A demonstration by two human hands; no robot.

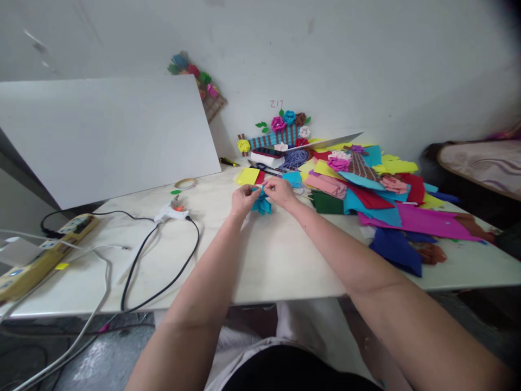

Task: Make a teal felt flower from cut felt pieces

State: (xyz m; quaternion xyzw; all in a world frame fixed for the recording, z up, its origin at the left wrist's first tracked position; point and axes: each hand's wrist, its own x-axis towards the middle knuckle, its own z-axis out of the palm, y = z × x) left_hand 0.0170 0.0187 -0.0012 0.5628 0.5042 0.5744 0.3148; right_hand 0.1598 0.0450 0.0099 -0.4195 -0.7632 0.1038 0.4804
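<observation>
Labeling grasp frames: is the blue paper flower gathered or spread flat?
Gathered, not flat: the blue paper flower is bunched where the left hand and right hand pinch it, petal-like ends flaring below.

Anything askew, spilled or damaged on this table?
Nothing looks spilled or damaged. Untidy, though: the heap of coloured sheets on the right overlaps at odd angles, and the black cable at the white glue gun loops to the front edge of the table; might snag.
</observation>
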